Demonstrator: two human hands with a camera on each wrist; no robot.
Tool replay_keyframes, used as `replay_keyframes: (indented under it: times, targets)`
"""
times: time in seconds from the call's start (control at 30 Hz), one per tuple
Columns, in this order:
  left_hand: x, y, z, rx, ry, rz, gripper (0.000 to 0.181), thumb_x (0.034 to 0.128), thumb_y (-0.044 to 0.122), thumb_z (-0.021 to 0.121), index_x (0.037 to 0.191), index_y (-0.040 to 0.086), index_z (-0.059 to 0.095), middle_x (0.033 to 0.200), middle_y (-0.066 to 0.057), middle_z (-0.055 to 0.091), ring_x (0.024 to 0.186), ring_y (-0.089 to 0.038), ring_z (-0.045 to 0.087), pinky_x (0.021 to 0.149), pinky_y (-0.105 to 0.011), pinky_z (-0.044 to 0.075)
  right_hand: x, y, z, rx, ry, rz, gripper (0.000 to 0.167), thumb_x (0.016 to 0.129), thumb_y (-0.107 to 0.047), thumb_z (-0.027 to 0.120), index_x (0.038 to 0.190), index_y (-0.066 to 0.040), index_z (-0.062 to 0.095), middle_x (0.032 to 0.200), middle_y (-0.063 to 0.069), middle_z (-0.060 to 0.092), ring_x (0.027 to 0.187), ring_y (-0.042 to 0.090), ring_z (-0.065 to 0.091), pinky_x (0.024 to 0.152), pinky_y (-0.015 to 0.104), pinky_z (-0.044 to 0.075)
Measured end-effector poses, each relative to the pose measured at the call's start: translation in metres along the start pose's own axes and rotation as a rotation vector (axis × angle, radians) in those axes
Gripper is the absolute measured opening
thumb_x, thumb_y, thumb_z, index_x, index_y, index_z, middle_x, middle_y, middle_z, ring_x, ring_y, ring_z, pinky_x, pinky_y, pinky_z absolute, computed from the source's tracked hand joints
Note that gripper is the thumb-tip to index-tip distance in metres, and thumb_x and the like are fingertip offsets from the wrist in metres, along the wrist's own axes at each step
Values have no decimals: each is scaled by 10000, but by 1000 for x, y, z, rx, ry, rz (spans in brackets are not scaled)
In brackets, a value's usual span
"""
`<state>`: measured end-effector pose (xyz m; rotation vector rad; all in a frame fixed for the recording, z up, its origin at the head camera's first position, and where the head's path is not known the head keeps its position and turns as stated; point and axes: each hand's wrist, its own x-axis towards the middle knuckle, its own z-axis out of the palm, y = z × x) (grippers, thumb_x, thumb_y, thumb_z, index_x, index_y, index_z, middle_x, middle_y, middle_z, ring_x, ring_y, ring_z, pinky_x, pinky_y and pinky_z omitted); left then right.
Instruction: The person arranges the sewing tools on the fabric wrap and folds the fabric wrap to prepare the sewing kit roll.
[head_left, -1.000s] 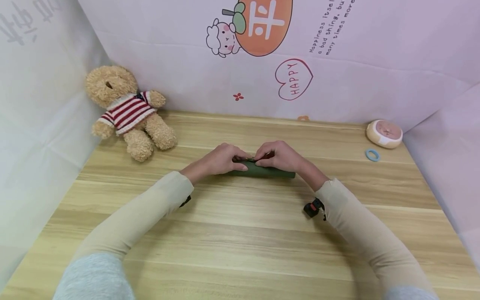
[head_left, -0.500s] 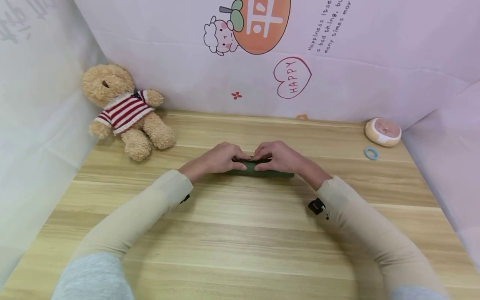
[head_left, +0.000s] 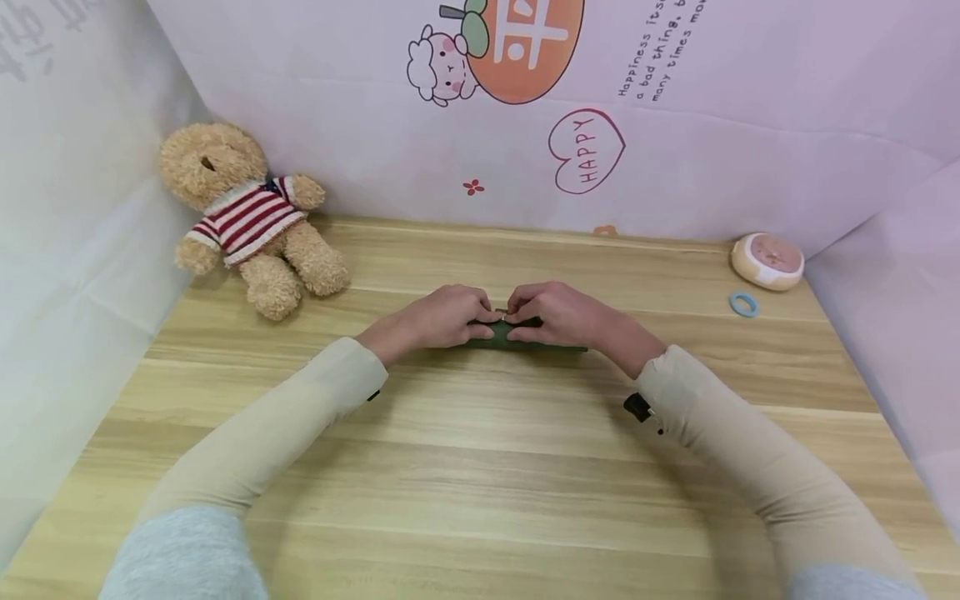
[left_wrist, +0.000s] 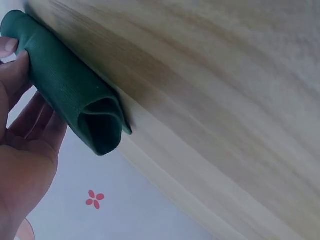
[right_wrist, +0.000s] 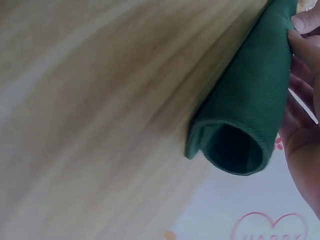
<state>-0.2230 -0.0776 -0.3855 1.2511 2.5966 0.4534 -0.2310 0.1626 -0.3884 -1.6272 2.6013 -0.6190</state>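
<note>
A dark green roll of soft, finely ribbed material [head_left: 498, 337] lies crosswise on the table, beneath both hands. My left hand [head_left: 450, 317] and right hand [head_left: 558, 315] grip it near its middle, thumbs on the near side and fingertips close together at the top. Something small and shiny, too small to identify, shows between the fingertips. In the left wrist view, one end of the green roll [left_wrist: 65, 75] is hollow, with an inner fold and a loose flap against the table. The other end, in the right wrist view, makes a rounder tube with a doubled edge.
A teddy bear [head_left: 251, 221] in a striped shirt leans at the back left. At the back right are a rounded cream-and-pink object [head_left: 768, 262] and a blue ring [head_left: 743, 305]. Printed white sheeting [head_left: 690, 167] walls the wooden table [head_left: 480, 483] behind and at the sides.
My right thumb has slid slightly down, from beside the fingertips onto the roll's near side. Slightly less of the roll shows below my right hand. Both hands stay at its middle.
</note>
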Motion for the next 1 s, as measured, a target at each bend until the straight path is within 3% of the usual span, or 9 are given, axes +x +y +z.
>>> replay_keyframes:
  times: [0.4, 0.57, 0.83, 1.0]
  targets:
    - [1, -5, 4, -76, 23, -39, 403, 988, 272, 687, 1342, 84, 646, 1207, -95, 667, 1044, -218, 648, 896, -331, 523, -4, 6, 6, 57, 61, 51, 221, 844, -168, 849, 1012, -30, 809, 1046, 64, 713, 904, 179, 705, 761, 299, 580]
    - [0, -4, 3, -46, 13, -56, 418, 992, 291, 685, 1359, 96, 644, 1231, -98, 661, 1067, -228, 639, 926, -357, 515, -2, 6, 7, 68, 66, 68, 237, 839, -180, 854, 1025, -40, 807, 1052, 64, 721, 932, 195, 709, 780, 320, 582]
    - [-4, -4, 5, -68, 55, -44, 411, 999, 278, 680, 1366, 94, 655, 1228, -73, 676, 1058, -189, 630, 930, -355, 504, -4, 4, 7, 111, 46, 161, 254, 874, -260, 829, 1048, -80, 789, 1056, 20, 725, 945, 166, 701, 824, 358, 580]
    - [-11, -5, 2, -59, 96, -92, 372, 1015, 278, 655, 1341, 100, 674, 1285, -61, 666, 1184, -215, 615, 1021, -396, 470, -11, 6, 2, 132, 68, 234, 248, 918, -277, 785, 1076, -87, 779, 1059, 20, 728, 929, 176, 695, 818, 410, 577]
